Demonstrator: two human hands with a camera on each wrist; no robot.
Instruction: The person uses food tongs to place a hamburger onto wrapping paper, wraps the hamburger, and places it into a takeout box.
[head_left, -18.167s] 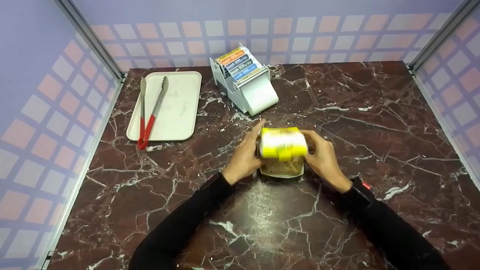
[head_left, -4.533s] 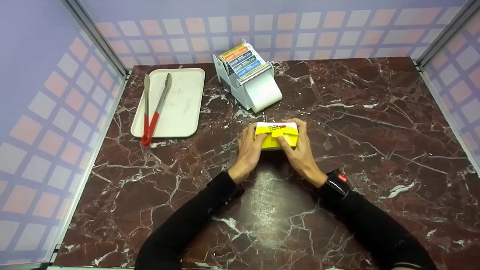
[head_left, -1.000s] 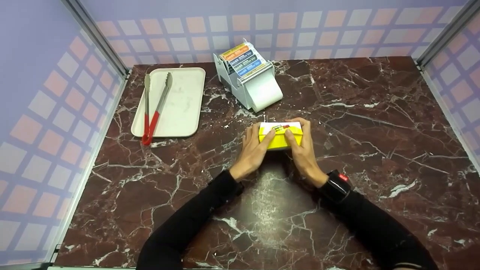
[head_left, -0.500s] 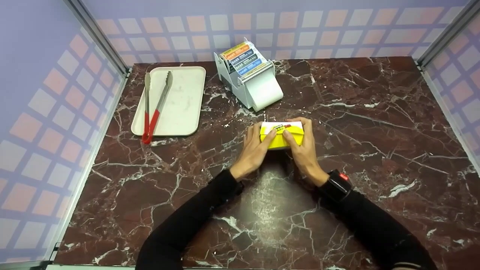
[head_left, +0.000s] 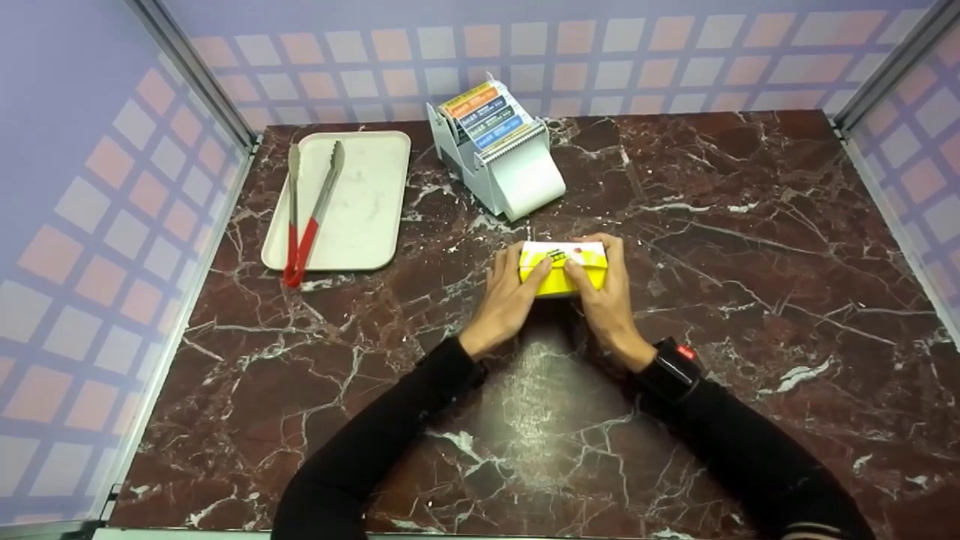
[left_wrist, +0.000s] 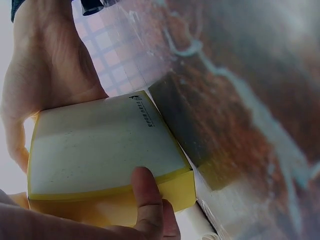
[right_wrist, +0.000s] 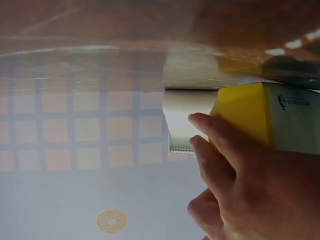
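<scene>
A small yellow and white cardboard takeaway box (head_left: 559, 285) is held between both hands near the middle of the table. Its lid is down, so the inside is hidden. My left hand (head_left: 504, 300) grips the left side, with the thumb on the front near the lid's edge. The right hand (head_left: 606, 307) grips the right side, its thumb pressing near the lid's lettering. In the left wrist view the box's white face (left_wrist: 95, 145) carries small dark print. Fingers (right_wrist: 215, 135) lie along the box's yellow side in the right wrist view. Whether the box touches the table, I cannot tell.
Behind the hands stands a label dispenser (head_left: 487, 142) with a white roll hanging at its front. At the back left, red-handled tongs (head_left: 300, 247) lie across a cream tray (head_left: 367, 225). Patterned panels (head_left: 525, 56) border the marble-look table (head_left: 720, 247).
18.2 s ago the lid was up, with printed brown paper showing in the box. At 4.5 s a yellow tab stood out at the front; now it is not visible. The last second shows hardly any movement.
</scene>
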